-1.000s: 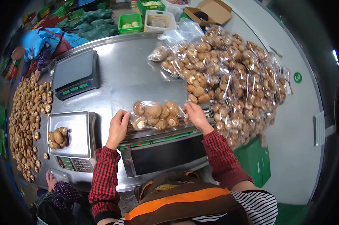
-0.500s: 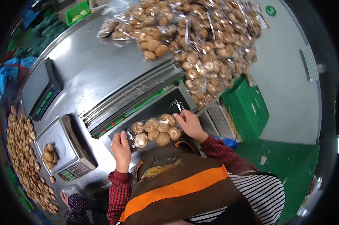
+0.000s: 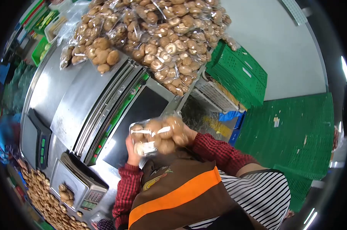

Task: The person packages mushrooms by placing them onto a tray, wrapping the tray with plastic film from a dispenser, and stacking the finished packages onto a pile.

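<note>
A pack of brown mushrooms (image 3: 158,133) wrapped in clear film is held up between my two hands, in front of the apron. My left hand (image 3: 133,151) grips its left end, fingers partly hidden by the pack. At the right end my right hand (image 3: 190,135) is closed on it, with most of its fingers behind the pack. A pale patch, perhaps a label, shows at the pack's lower left. Just beyond the pack lies the dark plate (image 3: 141,115) of a film wrapping machine, with metal rollers (image 3: 104,107) along its far side.
A large pile of bagged mushrooms (image 3: 169,42) covers the far end of the steel table (image 3: 72,111). On the left are a scale (image 3: 79,184) bearing a few mushrooms, a second scale (image 3: 37,142) and loose mushrooms (image 3: 47,195). Green crates (image 3: 238,73) stand to the right.
The mushroom pack has been lifted off the machine's dark plate and nearer the camera. Its loose film ends no longer stick out sideways. My view has turned to the right.
</note>
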Demonstrator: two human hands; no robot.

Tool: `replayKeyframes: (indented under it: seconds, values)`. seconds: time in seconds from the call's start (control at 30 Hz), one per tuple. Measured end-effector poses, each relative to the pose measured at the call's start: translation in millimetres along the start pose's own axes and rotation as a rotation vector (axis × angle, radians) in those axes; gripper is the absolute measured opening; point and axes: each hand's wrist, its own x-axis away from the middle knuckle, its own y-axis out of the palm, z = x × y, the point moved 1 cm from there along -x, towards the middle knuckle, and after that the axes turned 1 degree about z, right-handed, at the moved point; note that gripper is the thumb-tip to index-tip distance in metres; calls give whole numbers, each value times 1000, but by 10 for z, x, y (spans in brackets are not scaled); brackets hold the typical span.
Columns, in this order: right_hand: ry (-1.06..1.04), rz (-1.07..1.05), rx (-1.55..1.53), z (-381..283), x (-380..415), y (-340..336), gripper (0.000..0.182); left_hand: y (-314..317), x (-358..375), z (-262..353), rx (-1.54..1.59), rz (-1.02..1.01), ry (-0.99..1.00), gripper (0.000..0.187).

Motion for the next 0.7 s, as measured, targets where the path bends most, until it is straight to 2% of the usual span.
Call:
replayKeyframes:
  seconds: [0.03, 0.07, 0.1, 0.13, 0.17, 0.2, 0.23, 0.27, 0.3, 0.33, 0.37, 0.4, 0.43, 0.47, 0.5, 0.53, 0.57, 0.6, 0.67, 0.7]
  values:
    - [129, -190, 278, -79, 48, 82, 5, -19, 105, 175, 227, -79, -46, 25]
    - [109, -280, 221, -214, 78, 289, 8, 9, 386, -15, 567, 183, -410, 18]
    - [93, -371, 160, -350, 111, 497, 13, 41, 340, 278, 499, 18, -197, 14]
    - [83, -462, 97, -488, 146, 709, 18, 72, 303, 575, 459, -126, 27, 18]
    - [269, -556, 288, -704, 87, 779, 30, 65, 340, 797, 343, -158, 152, 25]
    - [416, -420, 167, -652, 52, 787, 34, 37, 331, 924, 243, -151, 228, 25]
    - [329, -375, 321, -704, 2, 658, 35, 86, 380, 1021, 359, -92, 153, 28]
    - [244, -327, 459, -730, 11, 529, 35, 90, 381, 1132, 439, -179, 11, 46]
    - [243, -107, 188, -675, 43, 392, 35, 44, 415, 1141, 482, -247, -147, 47]
    - [240, 104, -81, -671, 52, 241, 35, -87, 501, 1043, 481, -356, -408, 49]
    - [84, 82, -183, -909, 63, 191, 33, -225, 594, 888, 446, -460, -675, 50]
    - [-38, -107, 130, -1134, 96, 246, 34, -324, 663, 749, 430, -538, -878, 52]
    - [-212, -257, 415, -1362, 132, 297, 38, -392, 694, 659, 437, -567, -981, 53]
    - [-279, -408, 538, -1608, 174, 481, 41, -351, 630, 600, 564, -506, -883, 52]
    - [-254, -378, 556, -1574, 88, 487, 43, -311, 565, 545, 695, -453, -781, 51]
    - [-231, -341, 568, -1488, -9, 494, 45, -228, 407, 770, 619, -462, -581, 51]
    - [-113, -286, 568, -1468, -218, 462, 41, -164, 231, 848, 714, -434, -515, 58]
    - [264, -144, 344, -1488, -448, 403, 36, -101, 57, 925, 812, -412, -448, 65]
    - [126, -25, 30, -1209, -1198, 142, 35, -8, -272, 1232, 1268, -172, -535, 71]
    - [74, 24, 32, -1380, -1553, 98, 35, -46, -424, 1060, 1209, -108, -529, 79]
